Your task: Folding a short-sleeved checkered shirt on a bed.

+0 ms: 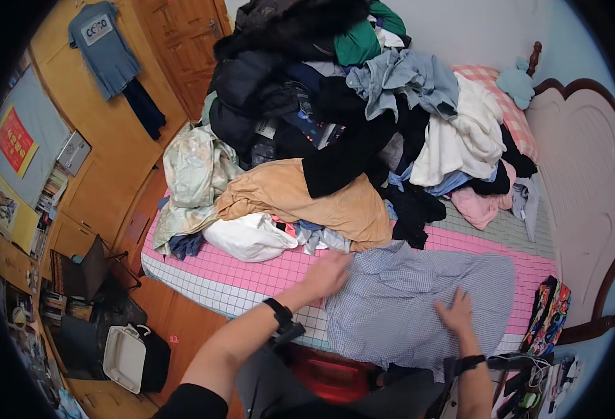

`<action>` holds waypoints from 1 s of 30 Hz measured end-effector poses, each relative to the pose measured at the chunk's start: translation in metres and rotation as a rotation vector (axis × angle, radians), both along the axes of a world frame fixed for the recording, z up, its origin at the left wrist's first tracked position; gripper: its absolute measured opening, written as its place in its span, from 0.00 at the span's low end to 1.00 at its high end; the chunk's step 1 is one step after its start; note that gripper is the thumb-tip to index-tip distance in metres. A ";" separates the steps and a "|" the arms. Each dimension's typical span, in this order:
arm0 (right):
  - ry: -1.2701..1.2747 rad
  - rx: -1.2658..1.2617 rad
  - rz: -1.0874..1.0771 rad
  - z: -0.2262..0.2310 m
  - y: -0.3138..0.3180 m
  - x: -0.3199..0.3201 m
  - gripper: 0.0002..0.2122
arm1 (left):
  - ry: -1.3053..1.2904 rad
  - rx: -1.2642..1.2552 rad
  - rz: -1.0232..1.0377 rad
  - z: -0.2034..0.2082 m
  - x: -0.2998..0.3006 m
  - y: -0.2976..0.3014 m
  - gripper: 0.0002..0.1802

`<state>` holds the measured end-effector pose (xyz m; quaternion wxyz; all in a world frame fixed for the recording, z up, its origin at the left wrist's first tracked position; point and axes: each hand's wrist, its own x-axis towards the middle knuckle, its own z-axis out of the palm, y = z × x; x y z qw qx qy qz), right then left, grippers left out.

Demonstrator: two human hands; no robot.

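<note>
A blue-and-white finely checked shirt (398,300) lies spread on the near side of the bed, its collar toward the far edge. My left hand (327,275) is at the shirt's left edge near the collar; its fingers are blurred, so whether they grip the cloth is unclear. On the right part of the shirt, my right hand (455,312) lies with fingers spread and holds nothing. Just beyond the shirt is a tan garment (307,199), and a white garment (250,236) lies to its left.
A tall heap of dark clothes (272,105) covers the bed's far side, with denim (408,80) and a white fleece (461,133) on it. The headboard (576,153) stands at right. An open dark case (129,356) and a folding chair (87,269) are on the floor at left.
</note>
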<state>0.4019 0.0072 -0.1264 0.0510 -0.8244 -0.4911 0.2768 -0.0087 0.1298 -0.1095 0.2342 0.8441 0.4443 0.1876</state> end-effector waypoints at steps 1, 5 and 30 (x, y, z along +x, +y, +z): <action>-0.038 -0.134 0.019 0.006 -0.010 -0.023 0.60 | 0.085 0.062 0.028 0.000 -0.010 0.019 0.34; -0.187 -0.230 0.055 -0.027 -0.021 -0.025 0.68 | 0.470 0.588 -0.174 0.015 0.015 0.096 0.36; -0.145 -0.386 0.075 -0.037 -0.012 -0.019 0.71 | 0.885 1.036 0.168 0.345 -0.316 0.199 0.09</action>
